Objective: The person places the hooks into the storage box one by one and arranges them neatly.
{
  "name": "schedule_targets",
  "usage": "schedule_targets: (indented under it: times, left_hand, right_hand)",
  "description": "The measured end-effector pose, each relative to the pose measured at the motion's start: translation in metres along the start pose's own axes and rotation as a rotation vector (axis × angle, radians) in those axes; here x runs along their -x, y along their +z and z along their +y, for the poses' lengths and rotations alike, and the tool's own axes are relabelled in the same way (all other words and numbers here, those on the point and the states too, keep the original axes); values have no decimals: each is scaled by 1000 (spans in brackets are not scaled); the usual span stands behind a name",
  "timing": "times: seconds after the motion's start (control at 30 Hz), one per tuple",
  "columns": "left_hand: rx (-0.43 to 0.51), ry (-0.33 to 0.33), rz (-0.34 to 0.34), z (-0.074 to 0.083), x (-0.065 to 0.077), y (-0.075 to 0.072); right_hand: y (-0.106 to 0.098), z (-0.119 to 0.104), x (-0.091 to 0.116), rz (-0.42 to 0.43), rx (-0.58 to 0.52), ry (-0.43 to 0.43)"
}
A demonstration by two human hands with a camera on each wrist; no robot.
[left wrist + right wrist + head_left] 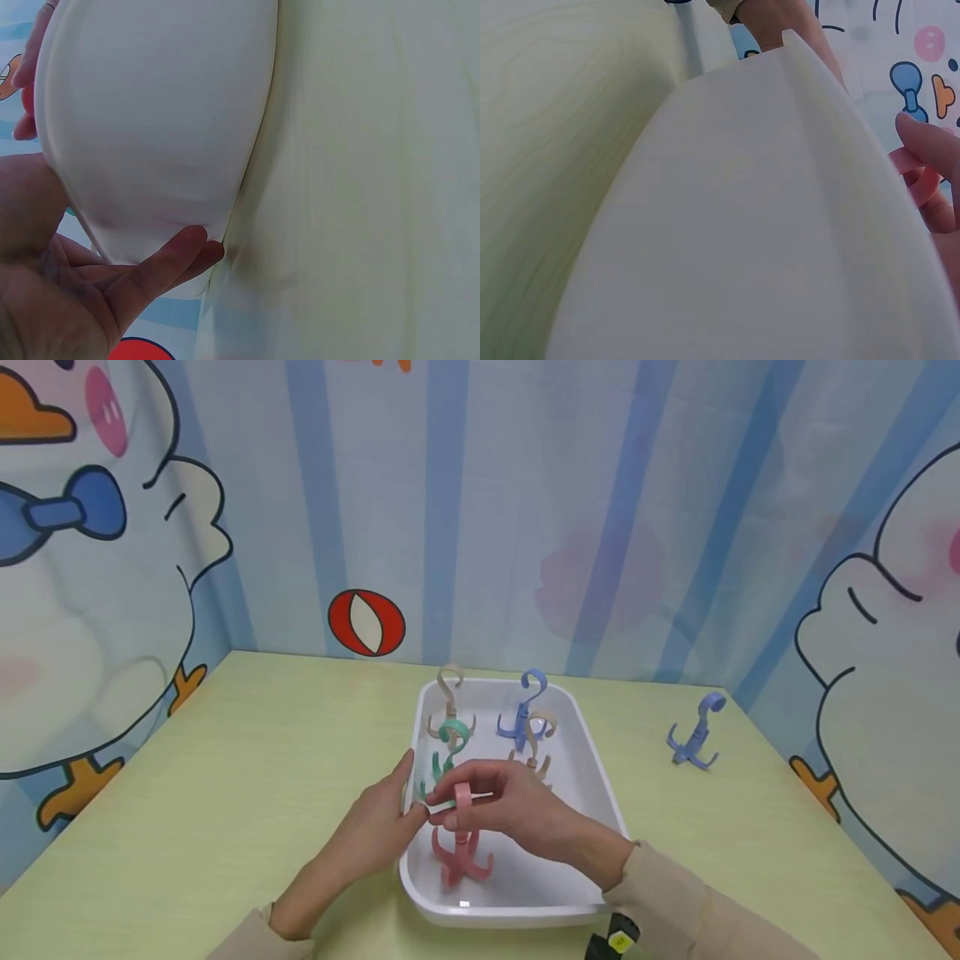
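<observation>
A white tray [517, 912] stands on the table. Inside its near left part is a pink multi-pronged hook [461, 862], its curled top pinched between the thumb and fingers of my right hand [525, 806]. My left hand [375, 827] grips the tray's left side. In the left wrist view, the left hand's [67, 292] fingers lie along the outer wall of the tray [161, 127]. The tray wall [735, 217] hides much of the right wrist view, where the pink hook [928, 187] shows at the right edge. A green hook [455, 729] is just behind the hands.
Farther back in the tray are a blue hook [517, 724] and two beige hooks, one at the back left [451, 697] and another beige hook [540, 724] on the right. Another blue hook [693, 739] lies on the table [300, 727] right of the tray. A striped curtain [510, 527] borders the table.
</observation>
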State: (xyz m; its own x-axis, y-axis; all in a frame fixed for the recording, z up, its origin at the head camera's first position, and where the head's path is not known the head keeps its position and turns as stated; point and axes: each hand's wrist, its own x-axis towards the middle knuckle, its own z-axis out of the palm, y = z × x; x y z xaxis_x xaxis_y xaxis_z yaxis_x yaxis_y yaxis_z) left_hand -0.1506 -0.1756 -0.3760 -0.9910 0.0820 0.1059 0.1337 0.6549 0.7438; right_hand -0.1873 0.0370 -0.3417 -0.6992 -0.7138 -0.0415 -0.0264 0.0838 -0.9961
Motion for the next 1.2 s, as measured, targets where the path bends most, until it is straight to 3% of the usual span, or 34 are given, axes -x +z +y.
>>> schedule_targets:
  times: [0.37,0.9,1.2]
  left_hand:
    - [15,-39,-4,-1,-2,3]
    - [-3,-20,-4,-3,-1,2]
    - [-28,5,4,-3,-1,1]
  right_hand:
    - [-3,1,1,-17,-12,19]
    - [-6,-7,7,-42,13,-9]
    - [-14,-19,15,32,32,-56]
